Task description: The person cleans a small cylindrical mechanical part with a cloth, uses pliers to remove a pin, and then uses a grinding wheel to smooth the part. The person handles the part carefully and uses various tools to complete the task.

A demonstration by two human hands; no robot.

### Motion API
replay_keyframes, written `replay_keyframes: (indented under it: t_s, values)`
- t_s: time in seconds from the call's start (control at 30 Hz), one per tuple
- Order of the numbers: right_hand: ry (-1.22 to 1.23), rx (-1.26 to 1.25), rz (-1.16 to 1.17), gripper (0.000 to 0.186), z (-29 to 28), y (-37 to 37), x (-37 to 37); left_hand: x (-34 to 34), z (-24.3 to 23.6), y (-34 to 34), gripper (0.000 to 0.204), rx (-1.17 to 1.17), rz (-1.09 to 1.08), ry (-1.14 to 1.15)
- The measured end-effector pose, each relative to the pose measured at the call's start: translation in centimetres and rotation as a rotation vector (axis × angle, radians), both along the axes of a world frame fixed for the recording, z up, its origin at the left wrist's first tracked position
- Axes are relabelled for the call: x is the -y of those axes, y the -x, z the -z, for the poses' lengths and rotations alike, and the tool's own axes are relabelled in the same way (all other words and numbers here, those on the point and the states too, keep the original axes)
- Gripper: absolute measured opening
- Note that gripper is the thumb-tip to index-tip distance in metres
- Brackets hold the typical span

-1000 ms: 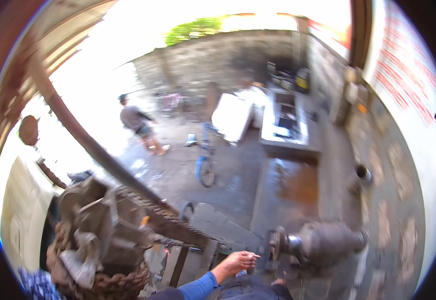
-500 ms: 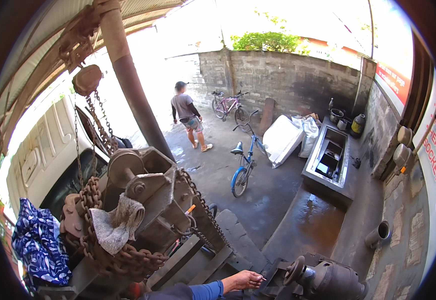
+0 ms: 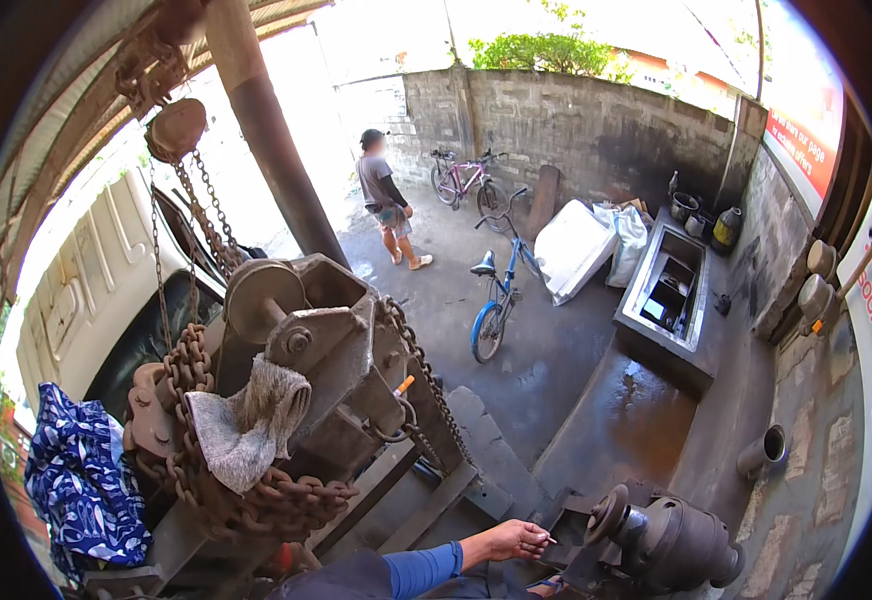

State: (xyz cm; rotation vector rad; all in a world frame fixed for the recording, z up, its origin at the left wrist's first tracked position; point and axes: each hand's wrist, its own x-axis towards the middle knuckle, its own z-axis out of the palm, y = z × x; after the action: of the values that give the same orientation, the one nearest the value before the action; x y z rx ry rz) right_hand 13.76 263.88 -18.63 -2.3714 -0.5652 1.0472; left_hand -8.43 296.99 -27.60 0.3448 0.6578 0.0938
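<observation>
My left hand [image 3: 518, 540], on a blue-sleeved arm coming from the lower edge, is closed in a pinch. Between its fingertips is a small thin white stick [image 3: 551, 541], like a cigarette but too small to be certain. Just right of it stands a dark motor-like machine [image 3: 681, 543] with a round handwheel [image 3: 607, 514]; the hand appears apart from the wheel. Only a sliver of my right hand [image 3: 546, 586] shows at the lower edge, its fingers hidden.
A large rusty chain hoist [image 3: 321, 335] with a grey rag [image 3: 251, 425] fills the left. Blue patterned cloth [image 3: 86, 480] hangs beside it. Beyond are a blue bicycle [image 3: 496, 300], a stone basin [image 3: 666, 290], a standing person [image 3: 386, 200] and a white vehicle [image 3: 86, 290].
The whole view has shifted, with the hoist and machine higher in the picture. The left hand keeps its pinch. Part of the right hand has come into view. The standing person has turned.
</observation>
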Motion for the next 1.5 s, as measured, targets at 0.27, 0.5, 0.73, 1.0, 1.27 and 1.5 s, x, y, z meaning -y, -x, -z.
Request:
replay_keyframes:
  t_s: [0.27, 0.5, 0.73, 1.0, 1.27, 1.5]
  values:
    - [-0.125, -0.078, -0.023, 0.037, 0.3, 2.8, -5.1, 2.1, -2.5, -0.8, 0.018, 0.009, -0.021, 0.034]
    - [-0.141, -0.003, 0.019, 0.026, -0.8, 3.2, -5.8, 1.2, -4.8, 0.6, 0.01, 0.099, -0.101, -0.04]
    - [-0.471, -0.36, 0.215, 0.025, -2.9, 5.5, -13.4, 3.8, -6.0, -2.2, 0.018, 0.149, -0.068, 0.21]
    - [-0.639, -0.662, 0.536, 0.018, 0.4, 5.0, -17.8, 4.1, -4.0, -4.4, 0.017, 0.137, -0.19, 0.264]
    - [-0.642, -0.683, 0.639, 0.014, 1.2, 4.5, -19.7, 4.4, -2.5, -5.9, 0.02, 0.182, -0.294, 0.372]
    - [-0.594, -0.651, 0.68, 0.013, 0.8, 3.7, -19.9, 4.6, -2.7, -7.0, 0.015, 0.089, -0.308, 0.427]
